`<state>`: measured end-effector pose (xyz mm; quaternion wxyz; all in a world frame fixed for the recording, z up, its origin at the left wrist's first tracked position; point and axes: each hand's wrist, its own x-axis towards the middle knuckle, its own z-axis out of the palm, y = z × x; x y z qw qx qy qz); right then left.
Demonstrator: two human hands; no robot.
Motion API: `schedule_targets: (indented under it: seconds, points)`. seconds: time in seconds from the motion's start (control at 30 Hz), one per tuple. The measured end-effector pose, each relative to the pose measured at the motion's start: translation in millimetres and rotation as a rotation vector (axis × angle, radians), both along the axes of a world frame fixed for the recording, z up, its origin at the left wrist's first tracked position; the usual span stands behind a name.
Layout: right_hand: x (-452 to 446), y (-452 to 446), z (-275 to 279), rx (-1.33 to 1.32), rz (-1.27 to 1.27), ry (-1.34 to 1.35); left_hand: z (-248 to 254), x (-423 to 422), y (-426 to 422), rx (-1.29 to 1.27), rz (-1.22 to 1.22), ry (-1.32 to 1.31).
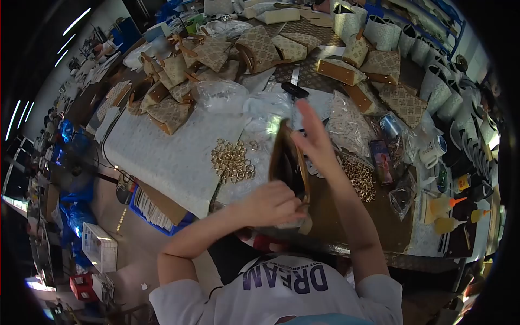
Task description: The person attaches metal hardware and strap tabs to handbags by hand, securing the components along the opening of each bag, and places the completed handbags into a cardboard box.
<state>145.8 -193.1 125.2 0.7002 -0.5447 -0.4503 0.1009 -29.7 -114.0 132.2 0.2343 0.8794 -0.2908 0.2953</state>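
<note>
A bag (277,158) with tan edges and a dark inside stands up at the near side of the table, its mouth partly spread. My left hand (273,205) is closed at the near end of the bag, knuckles up, gripping its edge. Against the far end of the bag is my right hand (316,138), fingers stretched out and thumb at the rim. Just left of the bag lies a pile of gold-coloured metal rings or clasps (233,161). Another heap of gold-coloured hardware (358,180) is beside my right forearm.
Several patterned handbags with tan trim (211,54) crowd the far side. A phone (382,161), a white mug (432,150) and yellow glue bottles (440,207) stand to the right. Clear plastic bags (221,96) lie behind the hardware. A blue bin (157,212) is below the left table edge.
</note>
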Motion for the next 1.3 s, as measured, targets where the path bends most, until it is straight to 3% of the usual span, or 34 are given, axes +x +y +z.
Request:
schedule_targets:
  seconds: [0.1, 0.13, 0.2, 0.27, 0.33, 0.47, 0.53, 0.63, 0.7, 0.73, 0.83, 0.87, 1.17, 1.3]
  points:
    - [-8.0, 21.9, -19.7, -0.317, 0.279, 0.014, -23.9, -9.5, 1.7, -0.118, -0.014, -0.049]
    - [-19.1, 23.1, -20.0, -0.192, 0.169, -0.019, -25.6, -9.1, 8.8, -0.158, -0.011, -0.095]
    - [-25.1, 22.2, -16.3, -0.182, -0.018, -0.088, -58.3, -6.9, 41.7, -0.563, 0.527, -0.224]
    - [-30.3, 15.2, -14.4, -0.219, -0.225, -0.16, -59.9, 16.9, 81.7, -0.599, 0.858, 0.193]
    - [-28.4, 10.2, -22.3, -0.213, -0.221, -0.022, -110.5, 41.3, 131.2, -0.279, 0.82, 0.346]
    - [-29.2, 3.3, -31.3, -0.099, -0.175, 0.165, -135.2, 70.8, 145.3, -0.179, 0.787, 0.421]
    - [-32.2, -3.5, -24.9, -0.154, -0.24, 0.133, -131.4, 74.5, 147.8, -0.21, 0.721, 0.405]
    - [-31.9, 0.0, -30.3, -0.118, -0.29, -0.028, -100.3, 68.4, 132.4, -0.226, 0.933, 0.312]
    - [-35.5, -1.0, -24.9, -0.161, -0.297, -0.115, -76.1, 68.6, 117.8, -1.003, 0.587, 0.411]
    - [-37.5, 0.4, -22.8, -0.151, -0.308, -0.155, -51.8, 62.5, 101.3, -1.138, 0.436, 0.414]
    - [-41.4, 6.3, -23.9, -0.126, -0.326, -0.25, -3.2, 52.0, 69.5, -1.106, 0.292, 0.498]
    - [-40.0, 9.4, -26.8, -0.122, -0.332, -0.265, 0.4, 51.0, 68.1, -1.0, 0.358, 0.521]
    - [-43.5, 17.5, -29.3, -0.087, -0.388, -0.348, 19.0, 48.8, 60.0, -0.959, 0.32, 0.478]
    - [-47.3, 21.0, -31.8, -0.052, -0.412, -0.314, 30.3, 47.3, 59.6, -0.625, 0.439, 0.474]
